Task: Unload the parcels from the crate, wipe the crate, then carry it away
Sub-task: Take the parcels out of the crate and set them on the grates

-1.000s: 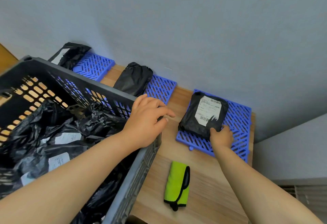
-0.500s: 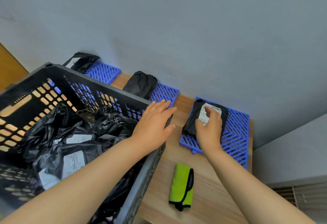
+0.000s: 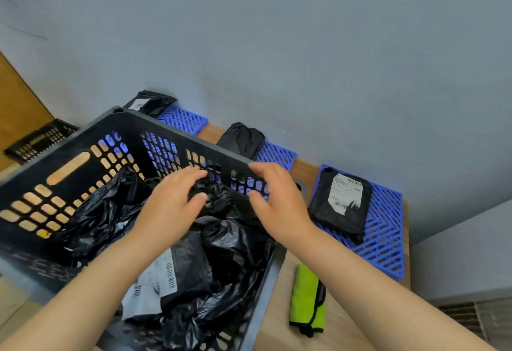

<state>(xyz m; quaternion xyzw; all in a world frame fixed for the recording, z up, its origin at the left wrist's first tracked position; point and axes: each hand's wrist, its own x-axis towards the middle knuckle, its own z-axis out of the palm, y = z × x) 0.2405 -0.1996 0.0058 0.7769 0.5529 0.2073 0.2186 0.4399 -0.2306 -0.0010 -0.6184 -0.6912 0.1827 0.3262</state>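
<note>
Off the mat and back into the slotted black plastic crate (image 3: pixel 166 129), all within half a second. Set down and let go: flat black plastic parcel with a white label (image 3: pixel 340 206), label-up on the right-hand blue lattice mat (image 3: pixel 385 240) on the wooden table (image 3: pixel 279 309), no longer touched.

Now working with both: left hand (image 3: pixel 171 206) down from the crate rim, thumb and curled fingers pinching the bunched top of a crumpled black plastic parcel (image 3: pixel 219 198) near the far wall. Just beside it, right hand (image 3: pixel 277 201), fingers spread and bent, holding nothing yet.

Reads as one more parcel delivered and the next pick begun. Still heaped inside: black bagged parcels (image 3: pixel 194 267), so unloading looks far from over. Not yet due: wiping with the folded lime-green cloth (image 3: pixel 307 298) beside the crate, then carrying away.
</note>
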